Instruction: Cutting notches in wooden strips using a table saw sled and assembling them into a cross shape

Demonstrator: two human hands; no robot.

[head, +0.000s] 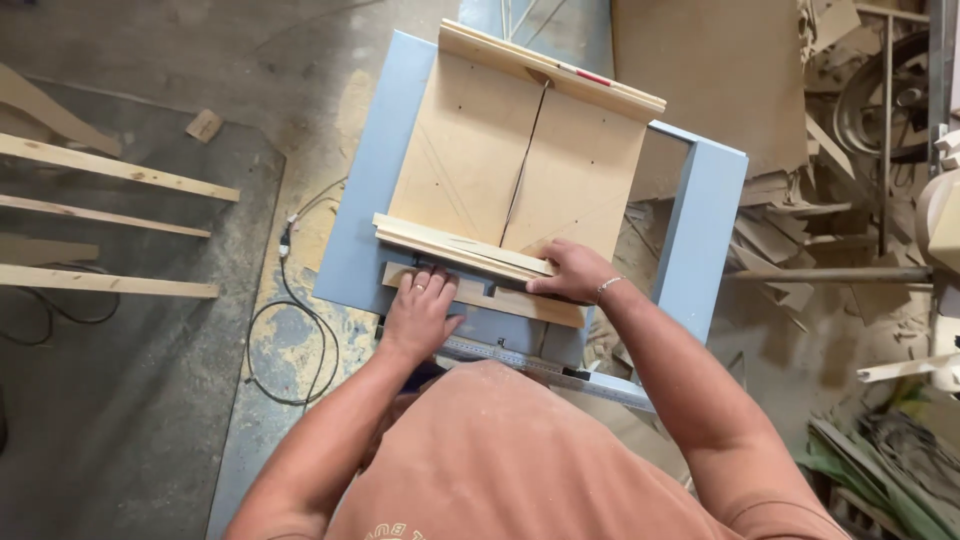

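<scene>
Nearest to you, under your chest, a silver metal ruler rail [540,365] runs along the near edge of the pale blue saw table [715,230], and this table is the landmark for all the rest.

Just beyond the rail, your left hand [418,312] lies flat with the fingers spread a little, pressing on the near end of the long light wooden strip [465,250] and on the thick near fence of the sled under it. A ring is on one finger. Your right hand [572,272] is on the right part of the same strip, the fingers curled over its end and pressing it down; a thin bracelet is on that wrist. Both hands touch the wood, and neither one is lifted.

The strip lies across the near side of the flat plywood cutting sled [520,160], which sits on top of the blue table. A thin dark saw slot [528,150] goes through the middle of the sled, from near to far. At the far side of the sled stands a second wooden fence [550,65] with a small red mark on it.

Left of the table, a black cable [285,320] curls on the dusty concrete floor [150,400], and further left lie several long pale wooden laths [110,170]. Right of the table is a pile of wood offcuts [800,230], and behind the table leans a large brown board [710,80].
</scene>
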